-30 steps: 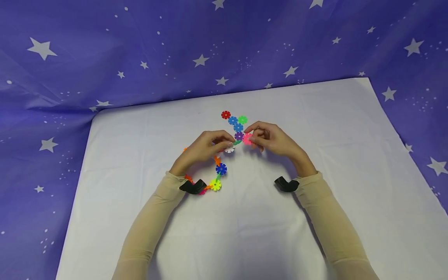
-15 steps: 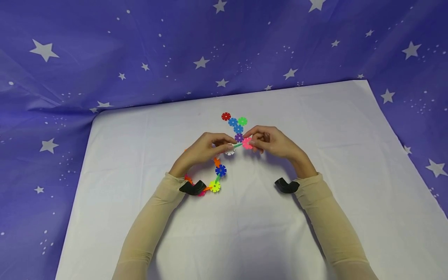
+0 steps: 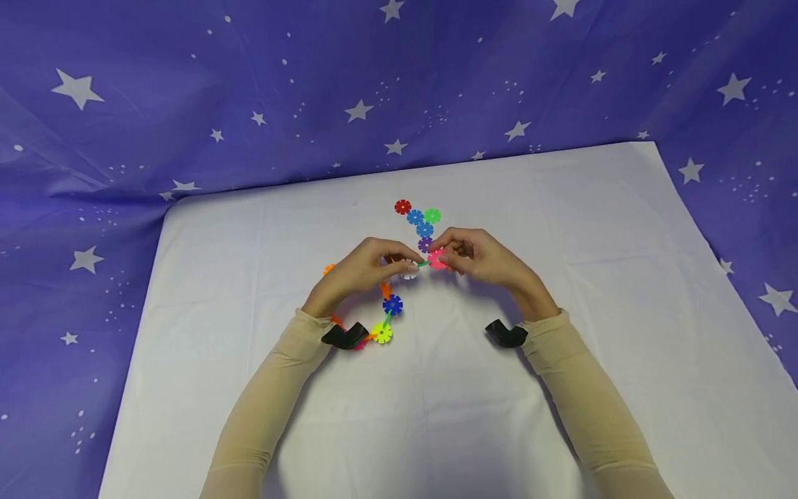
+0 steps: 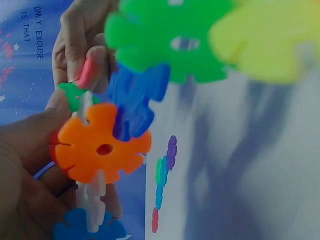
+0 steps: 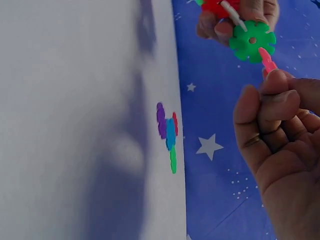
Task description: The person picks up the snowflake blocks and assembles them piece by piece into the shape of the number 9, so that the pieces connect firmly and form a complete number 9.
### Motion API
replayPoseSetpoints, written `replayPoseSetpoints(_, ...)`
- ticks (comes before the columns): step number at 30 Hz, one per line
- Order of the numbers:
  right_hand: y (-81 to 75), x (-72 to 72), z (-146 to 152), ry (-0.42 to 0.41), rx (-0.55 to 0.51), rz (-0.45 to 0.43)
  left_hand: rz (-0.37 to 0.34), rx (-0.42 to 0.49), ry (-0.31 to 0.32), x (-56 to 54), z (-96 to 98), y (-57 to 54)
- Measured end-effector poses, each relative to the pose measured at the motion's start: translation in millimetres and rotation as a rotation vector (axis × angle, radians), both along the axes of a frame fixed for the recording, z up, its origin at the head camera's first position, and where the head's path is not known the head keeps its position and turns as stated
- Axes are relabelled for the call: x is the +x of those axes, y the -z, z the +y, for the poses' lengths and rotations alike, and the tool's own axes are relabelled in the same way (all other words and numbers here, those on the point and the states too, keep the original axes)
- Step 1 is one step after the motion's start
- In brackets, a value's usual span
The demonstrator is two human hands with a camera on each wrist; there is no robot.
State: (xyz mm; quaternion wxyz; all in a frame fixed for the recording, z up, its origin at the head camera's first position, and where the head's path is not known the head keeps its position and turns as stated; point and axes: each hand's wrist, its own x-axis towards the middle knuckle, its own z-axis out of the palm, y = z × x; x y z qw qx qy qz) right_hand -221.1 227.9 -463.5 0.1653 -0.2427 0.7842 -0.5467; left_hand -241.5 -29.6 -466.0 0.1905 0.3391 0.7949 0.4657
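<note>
My left hand [image 3: 374, 263] pinches a chain of interlocking snowflake discs near its end, by a white disc [image 3: 409, 269] and a green disc [image 5: 253, 41]. Between the thumb and fingers of my right hand [image 3: 476, 256] is a pink disc [image 3: 438, 259]. In the right wrist view its edge meets a slot of the green disc; how deep it sits I cannot tell. The chain hangs below my left hand, with an orange disc [image 4: 105, 149], a dark blue disc [image 3: 393, 305] and a yellow disc [image 3: 382, 333]. My left hand and wrist hide part of it.
Loose discs lie on the white tabletop [image 3: 530, 416] just beyond my hands: a red one [image 3: 402, 206], two light blue ones, a green one [image 3: 433, 215] and a purple one [image 3: 425, 244]. A purple star-printed cloth [image 3: 280, 90] hangs behind the table.
My right hand has moved slightly left and toward me with the pink disc, up to the green disc. My left hand has stayed nearly in place, holding the chain.
</note>
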Motion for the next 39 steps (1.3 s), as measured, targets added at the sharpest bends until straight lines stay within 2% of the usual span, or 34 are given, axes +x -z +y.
replayPoseSetpoints(6,-1.8,0.8,-4,0.026,-0.021,0.05,0.064,0.017,-0.004,0.2,-0.8,-3.0)
replayPoseSetpoints(16,-3.2,2.7,-13,0.006,-0.02,0.073,0.059,0.023,0.035,-1.0,-7.5,-6.6)
replayPoseSetpoints(23,-0.1,1.8,-16,0.002,-0.032,0.068,0.075,0.027,0.037,-2.6,-10.5,-7.6)
replayPoseSetpoints(26,4.1,1.2,-13,0.011,-0.032,0.048,0.076,-0.014,0.05,-3.1,-9.7,-6.7)
replayPoseSetpoints(32,11.7,-1.1,-4,0.026,0.0,0.028,0.144,-0.193,0.109,-2.9,-7.5,-3.0)
replayPoseSetpoints(35,12.3,-2.3,-2,0.023,0.003,0.031,0.178,-0.218,0.123,-2.9,-6.5,-2.2)
replayPoseSetpoints(39,9.2,-3.2,-2,0.02,0.002,0.041,0.203,-0.201,0.131,-2.5,-6.6,-3.4)
